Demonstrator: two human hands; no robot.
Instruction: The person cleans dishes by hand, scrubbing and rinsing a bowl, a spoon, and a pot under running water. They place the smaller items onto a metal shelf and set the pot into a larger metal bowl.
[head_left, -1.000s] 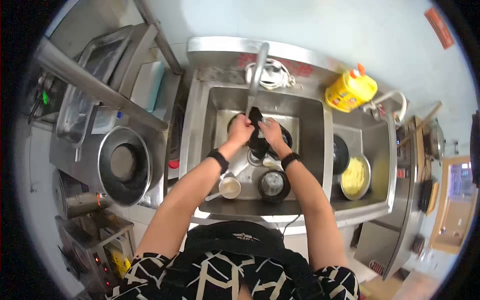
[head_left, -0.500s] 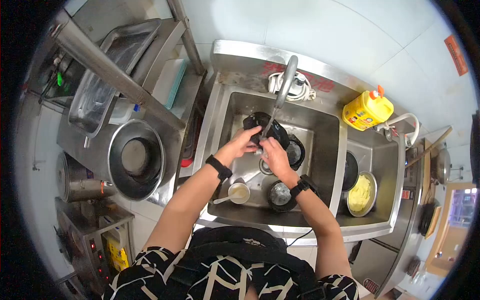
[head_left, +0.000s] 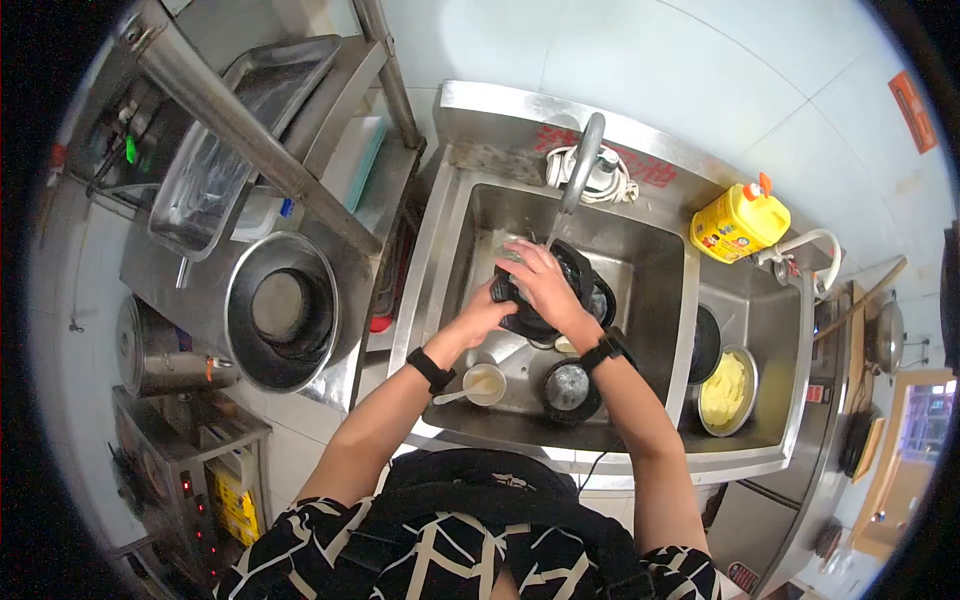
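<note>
My left hand (head_left: 481, 320) grips the near-left edge of a black bowl (head_left: 574, 266), which is tilted beneath the faucet (head_left: 583, 165). My right hand (head_left: 548, 287) lies over the bowl with its fingers bent toward the inside. Something pale and shiny shows by those fingertips, too covered to name. Partly hidden behind the bowl is another dark dish (head_left: 603, 302). Nearer to me in the sink (head_left: 635, 380) sits a black bowl with a shiny, clear-looking centre (head_left: 568, 388). A small white cup (head_left: 486, 384) with a white spoon (head_left: 455, 396) stands left of it.
The right basin holds a metal bowl of yellow slices (head_left: 724, 392) and a dark pan (head_left: 706, 345). A yellow jug (head_left: 740, 222) stands on the sink ledge. Coiled white hose (head_left: 612, 183) lies behind the faucet. Left, a shelf bears a large metal basin (head_left: 327, 330) and trays (head_left: 205, 190).
My right hand has moved from the bowl's near edge up over its inside. The bowl has turned and shifted slightly, and my left hand has slid lower along its edge.
</note>
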